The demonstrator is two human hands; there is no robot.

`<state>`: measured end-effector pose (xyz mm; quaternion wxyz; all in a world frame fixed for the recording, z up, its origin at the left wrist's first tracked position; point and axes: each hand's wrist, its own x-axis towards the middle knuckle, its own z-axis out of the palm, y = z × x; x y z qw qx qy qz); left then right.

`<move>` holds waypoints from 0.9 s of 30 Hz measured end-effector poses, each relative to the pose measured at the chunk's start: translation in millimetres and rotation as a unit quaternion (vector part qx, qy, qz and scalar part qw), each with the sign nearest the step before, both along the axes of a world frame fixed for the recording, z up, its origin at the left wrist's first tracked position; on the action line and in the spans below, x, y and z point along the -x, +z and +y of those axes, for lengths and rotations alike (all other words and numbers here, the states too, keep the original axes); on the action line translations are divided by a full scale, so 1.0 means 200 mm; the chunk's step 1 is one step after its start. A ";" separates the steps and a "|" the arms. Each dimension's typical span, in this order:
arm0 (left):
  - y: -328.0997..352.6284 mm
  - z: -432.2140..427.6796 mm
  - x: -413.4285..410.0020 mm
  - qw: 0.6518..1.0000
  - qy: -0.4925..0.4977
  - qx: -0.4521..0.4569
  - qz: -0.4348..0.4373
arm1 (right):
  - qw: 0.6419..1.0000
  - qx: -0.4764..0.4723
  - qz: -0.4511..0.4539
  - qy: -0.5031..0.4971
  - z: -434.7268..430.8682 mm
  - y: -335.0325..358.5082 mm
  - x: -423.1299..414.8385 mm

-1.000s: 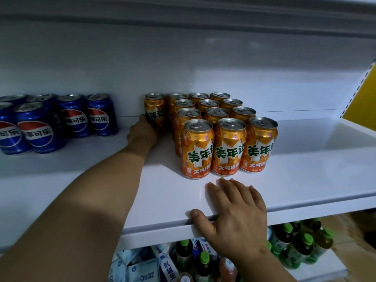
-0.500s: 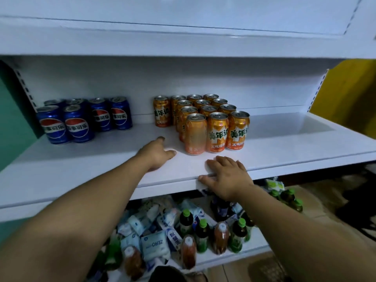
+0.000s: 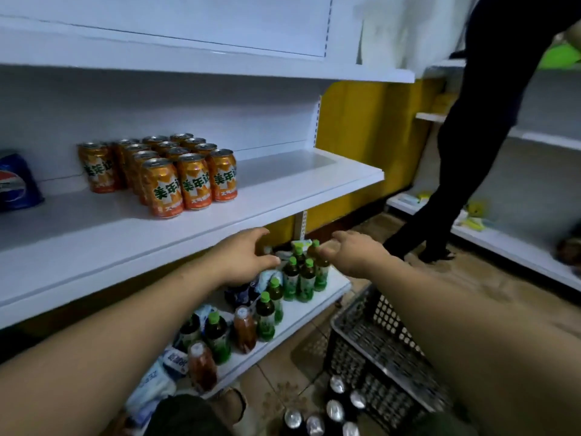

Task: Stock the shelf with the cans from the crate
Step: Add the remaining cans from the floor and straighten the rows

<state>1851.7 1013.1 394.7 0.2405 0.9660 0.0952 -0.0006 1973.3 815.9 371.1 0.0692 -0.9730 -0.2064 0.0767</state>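
Left hand (image 3: 248, 261), right hand (image 3: 356, 256) pulled off shelf (image 3: 283, 196), crate (image 3: 377, 338) cans (image 3: 335, 408) below

We have the stocked cans (image 3: 163, 171) in rows on the shelf (image 3: 283, 196), left of middle, with one of them just left of the rows. A lone can (image 3: 15, 184) stands at the far left edge. The lower shelf (image 3: 336, 281) beneath holds bottles (image 3: 301, 278) and packets (image 3: 176, 363). The crate (image 3: 377, 335) sits on the floor right of the lower shelf, crate cans (image 3: 333, 407) inside. Another person (image 3: 471, 136) stands behind the crate, further right.
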 end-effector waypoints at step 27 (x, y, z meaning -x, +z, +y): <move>-1.61 -0.61 -0.63 0.927 -0.118 0.096 0.344 | 0.932 0.008 0.333 -0.146 -0.67 -1.58 -0.20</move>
